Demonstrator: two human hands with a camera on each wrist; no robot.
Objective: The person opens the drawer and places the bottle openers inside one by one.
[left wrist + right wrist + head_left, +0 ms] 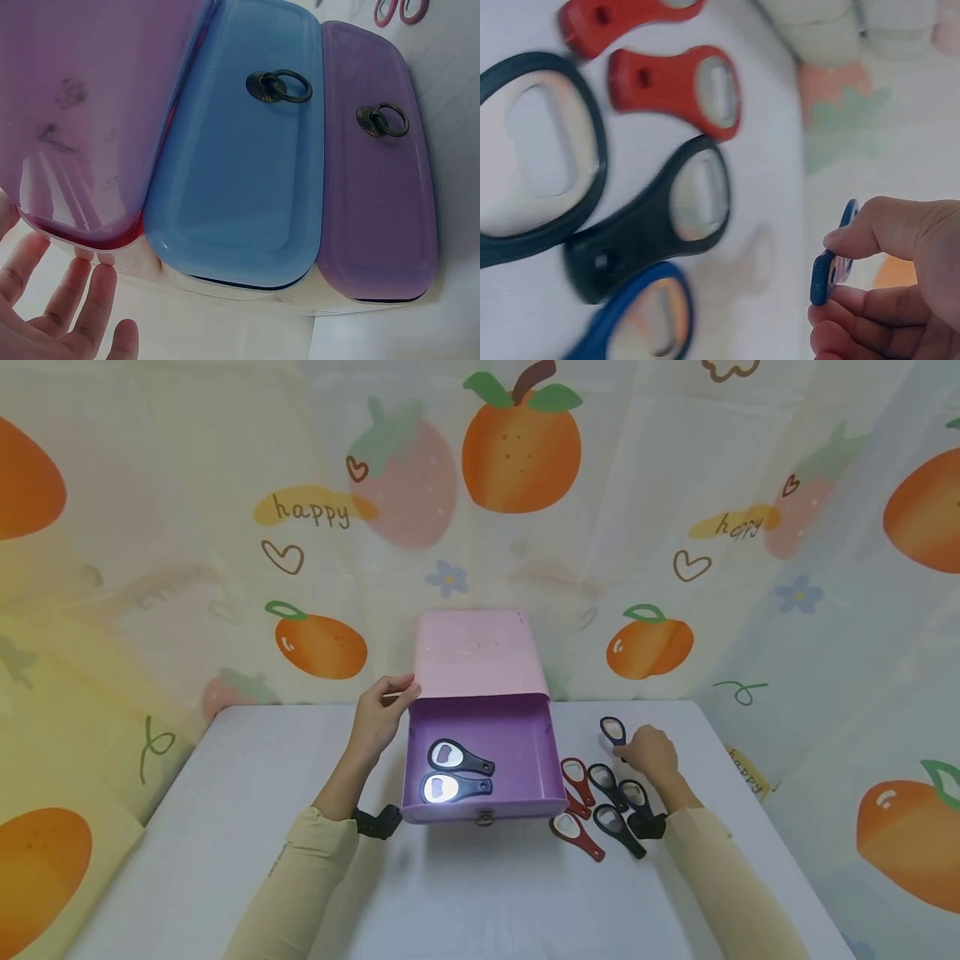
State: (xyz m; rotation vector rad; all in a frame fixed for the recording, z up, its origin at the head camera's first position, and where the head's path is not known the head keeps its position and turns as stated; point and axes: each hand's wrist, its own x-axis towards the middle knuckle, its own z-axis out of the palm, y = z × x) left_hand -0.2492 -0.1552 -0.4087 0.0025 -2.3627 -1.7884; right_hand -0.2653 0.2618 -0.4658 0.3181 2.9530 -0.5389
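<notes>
At the left front corner of a pink drawer cabinet [480, 652], my left hand [377, 714] touches the side with its fingers spread. The purple top drawer [517, 752] is pulled out. Two dark-handled bottle openers [472, 787] lie side by side in it. On the right, my right hand [651, 752] pinches a blue bottle opener [823, 277] between thumb and fingers, above the table. Near that hand lie several red bottle openers [576, 835] and dark bottle openers [618, 831], partly overlapping. In the right wrist view a black bottle opener [630, 240] lies beside a blue one.
Below the pulled-out drawer, the left wrist view shows a blue drawer [232, 172] and a purple drawer [375, 202], both closed, with ring pulls. A white cloth covers the table [480, 910]. A fruit-patterned curtain [187, 527] hangs behind.
</notes>
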